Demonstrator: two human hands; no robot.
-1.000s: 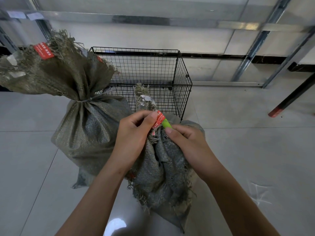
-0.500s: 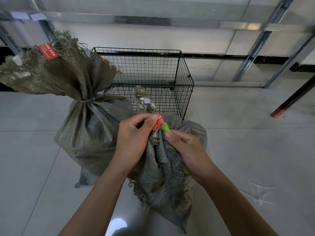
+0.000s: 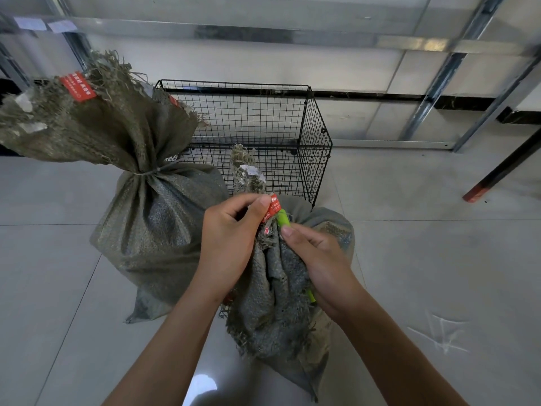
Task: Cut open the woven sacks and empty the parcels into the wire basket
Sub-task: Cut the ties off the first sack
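**A:** How many sacks do we count here?

**B:** Two. The bigger sack stands on the tiled floor at the left. Its neck is bound with one cord, and its frayed top flares out above that. The smaller sack stands just to its right, touching it and nearest to us.

**A:** And the basket?

**B:** We see one black wire basket on the floor directly behind both sacks. The bigger sack's top leans across its left corner.

**A:** What are the hands doing?

**B:** Both work at the smaller sack's neck. The left hand pinches the bunched fabric between thumb and forefinger, right at a red label. The right hand is curled round one green tool, with the forefinger laid along it and the tip against the neck just below that label. We cannot make out a blade.

**A:** How many labels in all?

**B:** We count two plainly: that one, and a second label, also red, on the bigger sack's flared top. A sliver of red by the basket's left corner is too small for us to tell.

**A:** Anything else?

**B:** Metal rails run along the wall, and one dark leg with a red foot stands at the far right.
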